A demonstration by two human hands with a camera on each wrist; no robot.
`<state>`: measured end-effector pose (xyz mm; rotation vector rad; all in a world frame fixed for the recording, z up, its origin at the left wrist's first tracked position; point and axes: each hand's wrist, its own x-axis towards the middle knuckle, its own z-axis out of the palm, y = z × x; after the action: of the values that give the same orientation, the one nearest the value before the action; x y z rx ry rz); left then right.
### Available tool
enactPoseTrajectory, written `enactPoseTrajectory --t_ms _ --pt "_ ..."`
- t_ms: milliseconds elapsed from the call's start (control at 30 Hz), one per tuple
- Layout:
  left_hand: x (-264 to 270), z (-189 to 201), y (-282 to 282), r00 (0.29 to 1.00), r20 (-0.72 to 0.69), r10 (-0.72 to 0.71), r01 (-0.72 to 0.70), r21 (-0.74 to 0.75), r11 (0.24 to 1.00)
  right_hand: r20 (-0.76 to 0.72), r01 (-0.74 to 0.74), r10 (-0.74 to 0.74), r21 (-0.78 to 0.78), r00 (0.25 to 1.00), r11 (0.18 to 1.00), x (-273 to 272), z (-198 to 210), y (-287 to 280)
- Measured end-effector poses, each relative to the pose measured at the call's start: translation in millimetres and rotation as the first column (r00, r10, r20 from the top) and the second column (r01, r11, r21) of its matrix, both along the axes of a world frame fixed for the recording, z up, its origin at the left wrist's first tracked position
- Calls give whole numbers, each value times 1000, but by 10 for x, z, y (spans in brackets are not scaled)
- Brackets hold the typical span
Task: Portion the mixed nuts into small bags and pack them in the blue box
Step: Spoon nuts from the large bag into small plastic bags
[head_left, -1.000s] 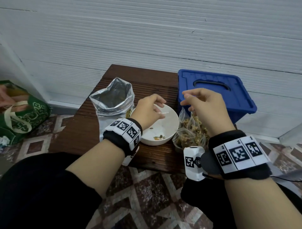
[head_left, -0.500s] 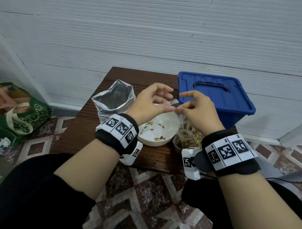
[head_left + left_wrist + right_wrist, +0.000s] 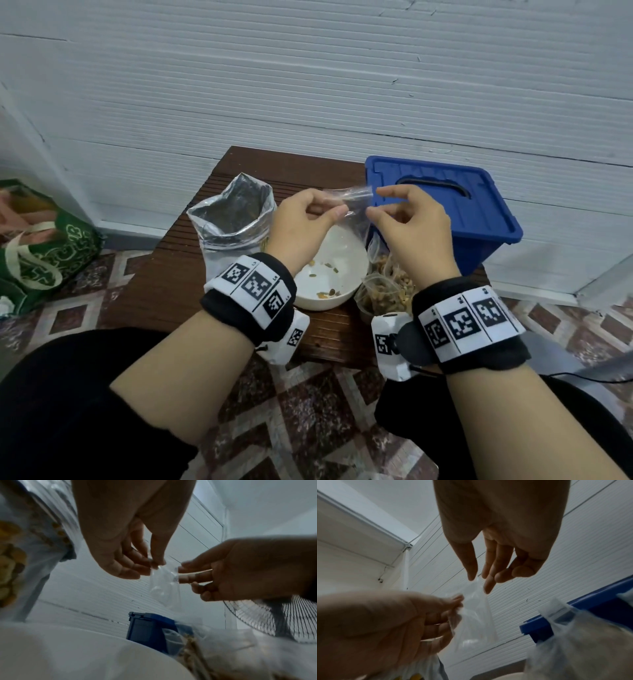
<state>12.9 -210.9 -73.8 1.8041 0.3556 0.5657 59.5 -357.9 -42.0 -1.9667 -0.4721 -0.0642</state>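
Up above the white bowl (image 3: 330, 270), both hands hold one empty clear small bag (image 3: 352, 205) by its top edge. The left hand (image 3: 305, 222) pinches the bag's left side between thumb and curled fingers, and the right hand (image 3: 411, 226) pinches the right side between thumb and forefinger, its other fingers loosely bent. From the left wrist view the bag (image 3: 163, 586) hangs down limp between the two sets of fingertips; the right wrist view shows the same bag (image 3: 474, 615) with nothing inside it.

Below the hands, the bowl sits near the front edge of the dark wooden table (image 3: 154, 281) and holds only a few scattered nuts (image 3: 327, 293). Just right of the bowl, touching it, lie filled small bags (image 3: 387, 291) of mixed nuts, close to the table's front right corner. A large silver foil pouch (image 3: 233, 216) stands open and upright at the bowl's left. The blue box (image 3: 442, 202) stands at the table's back right corner, its lid on and the handle slot on top. A white ribbed wall (image 3: 308, 85) runs behind the table. On the patterned tile floor (image 3: 301, 411) to the left sits a green bag (image 3: 44, 246). A fan grille (image 3: 267, 618) shows in the left wrist view.
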Motion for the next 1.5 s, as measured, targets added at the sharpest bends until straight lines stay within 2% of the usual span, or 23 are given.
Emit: enactPoseTrajectory --t_ms 100,200,300,400,533,633,767,900,1000,1100,1167,1400,1500 --pt "-44 76 39 990 -9 -139 139 133 981 -71 -10 14 52 997 999 25 72 -55" --pt "-60 132 79 969 -89 -231 244 190 951 -106 -70 70 8 992 998 27 117 -93" --pt "-54 151 89 973 -113 -203 223 211 952 -132 -93 85 -58 988 994 26 118 -101" --pt "-76 142 46 982 -94 -163 181 242 953 -139 -23 18 -32 990 999 33 104 -97" --pt "-111 124 -73 983 -101 -151 181 453 873 -137 76 -73 21 988 997 14 108 -79" --pt "-104 107 -139 990 -65 -123 138 527 838 -190 53 -38 75 981 996 -32 132 -69" --pt "-115 94 -127 988 26 -149 120 470 874 -258 5 24 112 966 994 -54 147 -69" --pt "-123 100 -112 975 48 -218 179 411 894 -302 3 35 122 953 992 -32 152 -62" --pt "-132 99 -83 969 -40 -242 240 350 905 -250 2 22 97 968 995 -3 150 -90" --pt "-176 78 -32 956 -167 -240 271 199 942 -184 -1 11 58 983 998 44 141 -153" --pt "-196 51 12 959 -181 -220 239 92 967 -190 -6 20 74 981 997 76 148 -206" --pt "-193 23 75 986 -54 -160 154 -112 982 -185 -41 55 77 981 996 88 195 -295" --pt "-196 45 61 989 -31 -148 142 -142 980 -185 -33 49 86 982 996 101 186 -298"
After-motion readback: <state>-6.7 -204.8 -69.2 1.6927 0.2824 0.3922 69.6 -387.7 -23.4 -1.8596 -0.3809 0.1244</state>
